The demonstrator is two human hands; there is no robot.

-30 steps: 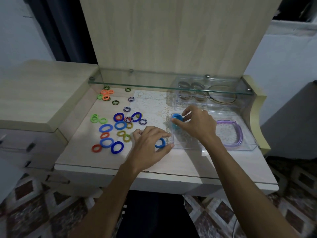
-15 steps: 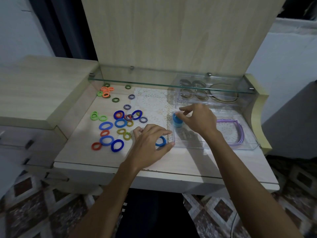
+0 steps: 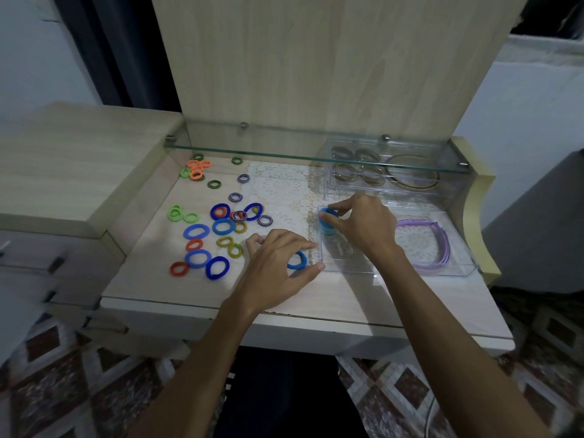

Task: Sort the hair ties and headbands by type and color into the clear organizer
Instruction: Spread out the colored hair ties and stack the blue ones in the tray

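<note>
Your right hand [image 3: 363,224] pinches the top tie of a small blue stack [image 3: 328,221] in the clear organizer's [image 3: 347,267] near-left compartment. Your left hand [image 3: 278,263] curls around a blue hair tie [image 3: 297,260] lying flat on the tabletop. The stack lies at about 1 o'clock from that tie, just over the organizer's left wall, so the left hand is nearer to carry it.

Blue hair tie [image 3: 298,260] half under fingers [image 3: 294,245]
</note>
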